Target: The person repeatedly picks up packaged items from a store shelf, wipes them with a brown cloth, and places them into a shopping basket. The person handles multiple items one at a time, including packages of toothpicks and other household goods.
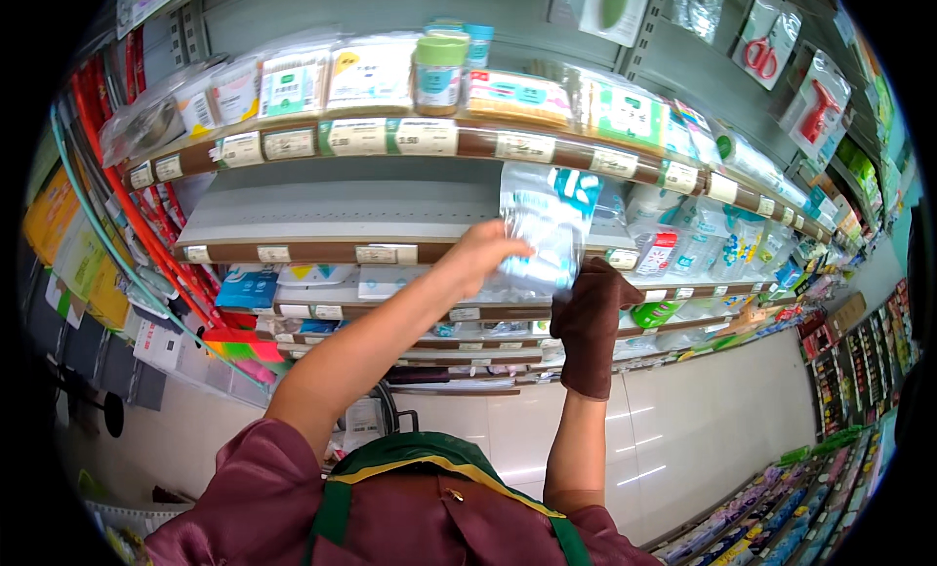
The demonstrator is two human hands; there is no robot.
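Observation:
My left hand (483, 253) grips the left edge of a clear plastic package (547, 226) with white and teal print, held upright in front of the second shelf. A brown cloth (594, 332) covers my right hand (596, 291), just below and right of the package; its fingers are hidden, so I cannot tell whether they touch the package's lower corner. Behind the package, the grey second shelf (329, 200) shows a bare metal surface on its left part. Above it, the top shelf carries packs of cotton swabs (293, 83) and a green-lidded jar of toothpicks (439, 75).
Plastic cups (695, 251) in packs stand on the right. Red-handled scissors (761, 57) and a red peeler (818, 112) hang at upper right. Red poles (121, 193) and a colourful broom head (241, 346) are at left. Below me is a tiled floor (681, 419).

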